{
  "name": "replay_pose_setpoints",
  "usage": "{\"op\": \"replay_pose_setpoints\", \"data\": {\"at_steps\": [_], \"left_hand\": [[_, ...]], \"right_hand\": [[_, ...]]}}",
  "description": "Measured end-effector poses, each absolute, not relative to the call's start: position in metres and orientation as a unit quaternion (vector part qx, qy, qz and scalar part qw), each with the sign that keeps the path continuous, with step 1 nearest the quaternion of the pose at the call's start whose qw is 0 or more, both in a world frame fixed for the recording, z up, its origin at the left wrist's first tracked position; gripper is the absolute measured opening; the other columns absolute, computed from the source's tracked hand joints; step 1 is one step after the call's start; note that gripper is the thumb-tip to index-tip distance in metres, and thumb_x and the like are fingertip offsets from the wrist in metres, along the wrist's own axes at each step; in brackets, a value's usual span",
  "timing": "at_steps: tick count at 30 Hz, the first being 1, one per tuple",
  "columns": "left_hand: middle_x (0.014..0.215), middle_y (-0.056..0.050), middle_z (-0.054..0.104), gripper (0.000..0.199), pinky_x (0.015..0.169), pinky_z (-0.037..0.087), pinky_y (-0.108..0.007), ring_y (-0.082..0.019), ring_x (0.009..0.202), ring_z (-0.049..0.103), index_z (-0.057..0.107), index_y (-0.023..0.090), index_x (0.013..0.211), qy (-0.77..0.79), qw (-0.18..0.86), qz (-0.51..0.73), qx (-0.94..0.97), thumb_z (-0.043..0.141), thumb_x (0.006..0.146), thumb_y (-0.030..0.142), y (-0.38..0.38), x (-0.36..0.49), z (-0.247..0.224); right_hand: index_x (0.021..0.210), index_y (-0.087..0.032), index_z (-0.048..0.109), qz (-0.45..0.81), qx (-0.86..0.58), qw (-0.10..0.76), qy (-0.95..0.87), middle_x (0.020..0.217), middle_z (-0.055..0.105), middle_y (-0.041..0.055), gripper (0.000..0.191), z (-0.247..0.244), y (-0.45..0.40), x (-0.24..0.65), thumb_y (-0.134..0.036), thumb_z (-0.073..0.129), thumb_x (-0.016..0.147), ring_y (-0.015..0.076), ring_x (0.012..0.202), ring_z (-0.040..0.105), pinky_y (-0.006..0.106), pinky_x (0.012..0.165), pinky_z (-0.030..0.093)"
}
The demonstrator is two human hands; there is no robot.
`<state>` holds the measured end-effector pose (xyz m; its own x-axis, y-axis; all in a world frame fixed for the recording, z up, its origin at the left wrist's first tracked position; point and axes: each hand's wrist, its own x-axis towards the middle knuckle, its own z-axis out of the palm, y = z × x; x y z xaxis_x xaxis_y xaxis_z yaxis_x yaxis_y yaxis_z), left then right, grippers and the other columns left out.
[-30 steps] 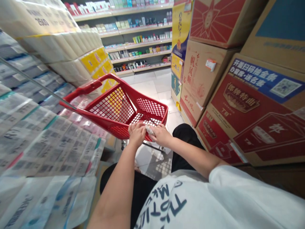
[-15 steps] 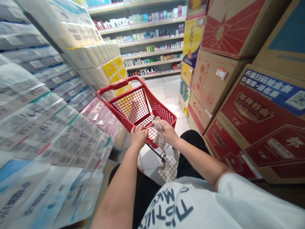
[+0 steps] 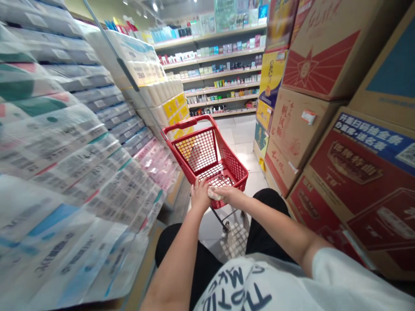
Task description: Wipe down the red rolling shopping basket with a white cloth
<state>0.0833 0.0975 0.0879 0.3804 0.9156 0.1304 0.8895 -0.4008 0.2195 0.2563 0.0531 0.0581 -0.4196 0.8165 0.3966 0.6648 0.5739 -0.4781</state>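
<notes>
A red plastic shopping cart [image 3: 230,162] with a grid-patterned basket stands in front of me, its handle on the far side. My left hand [image 3: 200,196] lies over the near left corner of the basket rim, its fingers curled over the edge. With my right hand [image 3: 229,195] I hold a crumpled pale cloth [image 3: 214,193] against the near rim, just beside my left hand. Part of the cloth is hidden under the fingers.
Stacked packs of tissue paper [image 3: 97,160] line the left side. Tall cardboard boxes [image 3: 343,151] rise close on the right. Shelves of small products [image 3: 223,71] stand at the back, past a strip of tiled floor [image 3: 241,137].
My right hand has brought the cloth, which hung above the basket's near end, down onto the rim beside my left hand. The view has tilted up and shifted left.
</notes>
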Motion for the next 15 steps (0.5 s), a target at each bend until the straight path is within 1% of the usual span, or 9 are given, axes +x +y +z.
{"op": "replay_pose_setpoints", "data": {"at_steps": [1, 3, 5, 7, 11, 13, 15], "left_hand": [[0.154, 0.001, 0.03, 0.039, 0.116, 0.017, -0.053, -0.025, 0.146, 0.009, 0.057, 0.029, 0.123, 0.557, 0.057, 0.122, 0.819, 0.043, 0.088, 0.023, 0.095, 0.084, 0.085], [0.159, -0.001, 0.017, 0.046, 0.116, 0.019, -0.051, -0.027, 0.146, 0.007, 0.049, 0.027, 0.133, 0.597, 0.063, 0.145, 0.786, 0.041, 0.088, 0.02, 0.09, 0.085, 0.079], [0.16, -0.005, 0.008, 0.052, 0.115, 0.024, -0.049, -0.031, 0.146, 0.008, 0.04, 0.023, 0.141, 0.636, 0.07, 0.172, 0.749, 0.04, 0.089, 0.019, 0.088, 0.087, 0.074], [0.16, -0.008, 0.003, 0.057, 0.114, 0.026, -0.048, -0.032, 0.146, 0.007, 0.035, 0.022, 0.144, 0.653, 0.075, 0.185, 0.73, 0.042, 0.088, 0.018, 0.087, 0.087, 0.072], [0.16, -0.007, 0.0, 0.058, 0.116, 0.023, -0.049, -0.031, 0.146, 0.006, 0.031, 0.025, 0.145, 0.645, 0.086, 0.185, 0.736, 0.046, 0.089, 0.026, 0.085, 0.082, 0.073], [0.16, -0.006, -0.001, 0.057, 0.115, 0.023, -0.05, -0.031, 0.146, 0.007, 0.031, 0.027, 0.145, 0.645, 0.095, 0.178, 0.737, 0.045, 0.09, 0.028, 0.085, 0.078, 0.075], [0.16, -0.004, 0.0, 0.056, 0.115, 0.023, -0.052, -0.03, 0.146, 0.01, 0.032, 0.03, 0.145, 0.651, 0.1, 0.168, 0.734, 0.042, 0.09, 0.023, 0.084, 0.075, 0.076]], "right_hand": [[0.123, -0.02, 0.059, 0.13, -0.458, 0.321, -0.818, 0.127, 0.061, 0.0073, 0.041, 0.063, 0.055, 0.263, -0.009, 0.045, 0.086, 0.0193, 0.113, 0.056, 0.035, 0.097, 0.04], [0.123, -0.018, 0.059, 0.105, -0.534, 0.343, -0.766, 0.128, 0.06, 0.0094, 0.042, 0.072, 0.055, 0.273, -0.008, 0.044, 0.085, 0.0226, 0.118, 0.053, 0.04, 0.099, 0.038], [0.126, -0.017, 0.057, 0.06, -0.605, 0.331, -0.722, 0.132, 0.058, 0.0118, 0.045, 0.077, 0.052, 0.272, -0.007, 0.044, 0.084, 0.0271, 0.126, 0.046, 0.047, 0.102, 0.034], [0.131, -0.018, 0.053, 0.037, -0.612, 0.294, -0.733, 0.135, 0.054, 0.013, 0.047, 0.076, 0.046, 0.26, -0.009, 0.045, 0.086, 0.0288, 0.13, 0.042, 0.049, 0.103, 0.031], [0.136, -0.022, 0.048, 0.05, -0.51, 0.219, -0.83, 0.14, 0.049, 0.0118, 0.052, 0.063, 0.037, 0.233, -0.015, 0.053, 0.085, 0.0259, 0.124, 0.046, 0.043, 0.101, 0.033], [0.133, -0.023, 0.051, 0.065, -0.484, 0.216, -0.845, 0.135, 0.054, 0.0103, 0.051, 0.058, 0.038, 0.234, -0.015, 0.055, 0.084, 0.0233, 0.118, 0.051, 0.039, 0.098, 0.035], [0.128, -0.024, 0.056, 0.081, -0.476, 0.232, -0.844, 0.123, 0.063, 0.0084, 0.044, 0.058, 0.042, 0.245, -0.015, 0.056, 0.085, 0.0206, 0.109, 0.057, 0.034, 0.093, 0.038]]}}
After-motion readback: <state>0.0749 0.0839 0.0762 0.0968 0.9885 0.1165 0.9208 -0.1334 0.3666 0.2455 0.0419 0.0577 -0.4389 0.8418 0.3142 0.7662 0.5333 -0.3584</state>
